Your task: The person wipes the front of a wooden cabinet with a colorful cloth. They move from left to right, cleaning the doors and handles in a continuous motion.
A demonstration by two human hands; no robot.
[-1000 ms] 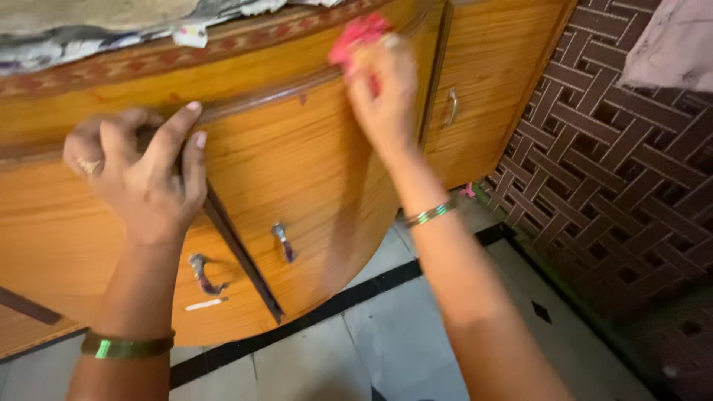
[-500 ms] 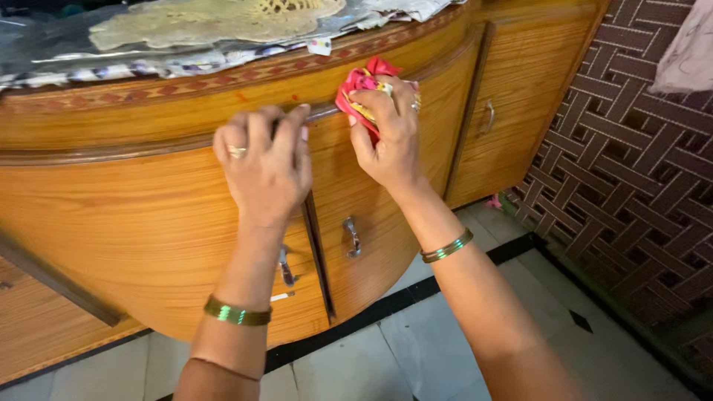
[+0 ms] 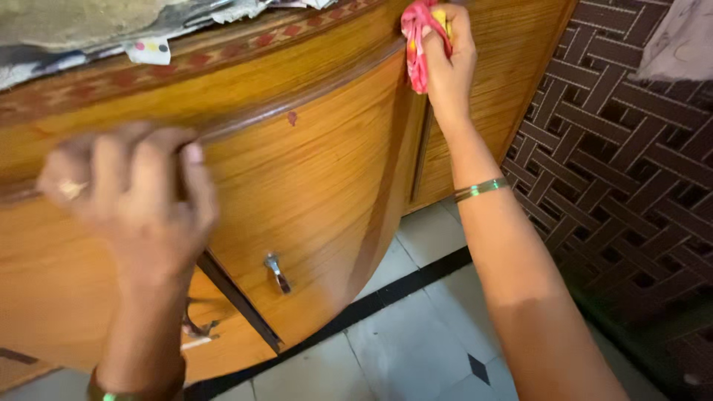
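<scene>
1. Head view, the key relation: the right hand (image 3: 445, 70) has its fingers (image 3: 459, 33) clamped on a bunched red cloth (image 3: 417, 41), pressed against the upper front of the wooden cabinet (image 3: 312, 171). The cloth sits on the inner, left side of those fingers, touching the dark moulding (image 3: 297, 100) where the curved front meets the flat side door (image 3: 483, 111).
2. The moulding's long axis runs from beside the right fingers down and leftward to the left hand (image 3: 134, 197). The cloth hangs roughly upright, across that line.
3. The right hand is the one at the cloth; the left hand is well apart from it, at the far end of the moulding.
4. The left fingers (image 3: 111, 160) are blurred; they look curled over the moulding's edge, resting on the wood and holding nothing loose. How tightly they close I cannot tell.
5. Surface: the front below both sets of fingers is smooth orange wood grain, curved, with a small red mark (image 3: 292, 117) between the hands, just under the moulding.
6. Below the left fingers are a dark door gap and two metal handles (image 3: 276, 272).
7. Above the fingers, crumpled covers (image 3: 96, 30) lie on the worktop, overhanging a patterned band.
8. Room: pale floor tiles (image 3: 401, 341) with a black strip lie beneath the arms; a brown lattice wall (image 3: 624, 163) stands right of the right forearm.
</scene>
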